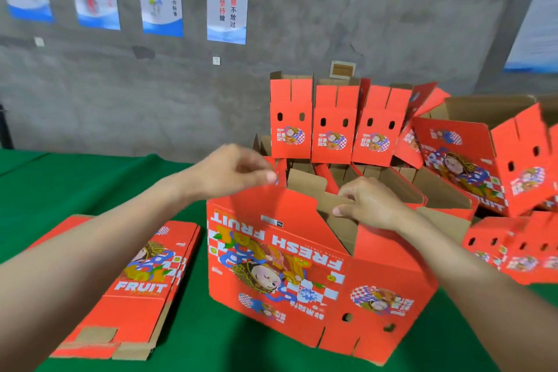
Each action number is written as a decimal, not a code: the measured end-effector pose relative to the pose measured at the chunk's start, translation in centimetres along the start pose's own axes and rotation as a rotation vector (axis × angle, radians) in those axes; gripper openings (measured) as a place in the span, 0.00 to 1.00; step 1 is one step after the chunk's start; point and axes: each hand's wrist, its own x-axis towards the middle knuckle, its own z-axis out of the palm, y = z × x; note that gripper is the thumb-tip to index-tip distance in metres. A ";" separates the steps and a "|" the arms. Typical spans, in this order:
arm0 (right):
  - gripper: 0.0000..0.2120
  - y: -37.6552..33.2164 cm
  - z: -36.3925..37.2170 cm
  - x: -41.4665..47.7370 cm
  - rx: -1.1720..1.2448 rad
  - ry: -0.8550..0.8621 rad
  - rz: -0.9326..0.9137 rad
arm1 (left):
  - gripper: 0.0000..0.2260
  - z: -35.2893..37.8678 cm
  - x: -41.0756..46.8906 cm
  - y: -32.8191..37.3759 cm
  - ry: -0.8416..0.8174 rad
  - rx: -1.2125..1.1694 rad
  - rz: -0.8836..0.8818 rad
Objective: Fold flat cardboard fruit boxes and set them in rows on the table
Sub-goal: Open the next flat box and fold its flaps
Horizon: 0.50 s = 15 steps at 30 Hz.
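Your right hand (pixel 368 204) grips the brown flap (pixel 327 205) of the red printed cardboard fruit box (pixel 280 266); left hand (pixel 238 170) curled beside it, grasp unclear.

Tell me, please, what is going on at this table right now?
A person is folding a red fruit box on the green table. The box stands with its print upside down and its top flaps not yet closed. The left hand pinches a red flap at the far left corner, while the right hand holds a brown inner flap. A stack of flat boxes lies to the left. Folded boxes stand in rows behind, and tumbled boxes lie on the right.
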 end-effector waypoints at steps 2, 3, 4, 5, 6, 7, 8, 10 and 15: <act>0.15 0.7 -0.4 0.2 0.057 0.017 0.063 | 0.02 1.1 -0.7 0.6 -0.141 0.269 0.159; 0.16 0.9 -0.8 0.2 0.104 0.013 0.090 | 0.02 1.7 -1.0 0.6 -0.186 0.394 0.244; 0.17 1.1 -1.1 0.3 0.151 -0.003 0.118 | 0.03 2.1 -1.3 0.5 -0.205 0.478 0.308; 0.18 1.2 -1.5 0.3 0.179 -0.024 0.146 | 0.04 2.4 -1.5 0.4 -0.211 0.514 0.351; 0.18 1.3 -1.9 0.4 0.176 -0.041 0.172 | 0.05 2.6 -1.6 0.2 -0.208 0.530 0.378; 0.18 1.3 -2.3 0.5 0.150 -0.055 0.189 | 0.06 2.7 -1.6 0.0 -0.193 0.562 0.394; 0.17 1.1 -2.5 0.6 0.123 -0.079 0.195 | 0.06 2.7 -1.5 -0.1 -0.165 0.613 0.416; 0.14 0.6 -2.6 0.7 0.084 -0.180 0.172 | 0.07 2.6 -0.8 -0.3 -0.068 0.667 0.457; 0.15 -1.7 -0.3 0.3 -0.011 -0.322 -0.010 | 0.09 2.0 1.5 -1.3 0.065 0.894 0.307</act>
